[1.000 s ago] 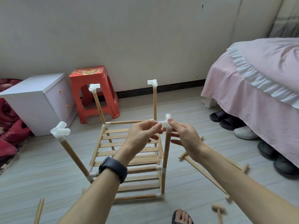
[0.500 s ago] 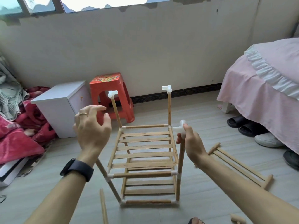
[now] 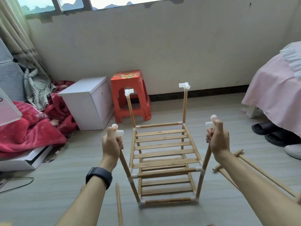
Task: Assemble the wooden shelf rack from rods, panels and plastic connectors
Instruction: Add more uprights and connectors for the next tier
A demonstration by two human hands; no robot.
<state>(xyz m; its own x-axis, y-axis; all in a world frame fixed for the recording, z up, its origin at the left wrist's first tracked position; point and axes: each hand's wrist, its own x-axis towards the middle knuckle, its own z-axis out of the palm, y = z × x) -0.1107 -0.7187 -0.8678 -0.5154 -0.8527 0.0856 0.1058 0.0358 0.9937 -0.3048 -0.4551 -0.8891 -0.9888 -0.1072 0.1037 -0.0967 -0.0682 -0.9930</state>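
A two-tier wooden rack (image 3: pixel 164 154) of slatted panels stands on the floor in front of me. Four upright rods rise from its corners, each capped with a white plastic connector. My left hand (image 3: pixel 111 144) is closed around the near left rod just under its connector (image 3: pixel 117 131). My right hand (image 3: pixel 217 137) grips the near right rod below its connector (image 3: pixel 211 122). The far left connector (image 3: pixel 129 92) and far right connector (image 3: pixel 184 85) stand free on their rods.
A loose rod (image 3: pixel 119 204) lies on the floor at the front left. A spare slatted panel (image 3: pixel 254 170) lies to the right. A red stool (image 3: pixel 130 95) and white cabinet (image 3: pixel 89 101) stand behind. Red bedding (image 3: pixel 31 128) is left, a pink-covered bed (image 3: pixel 275 95) and shoes right.
My left hand left the near right connector, swung across to the left and closed on the near left rod. My right hand slid onto the right rod. The view tilted up.
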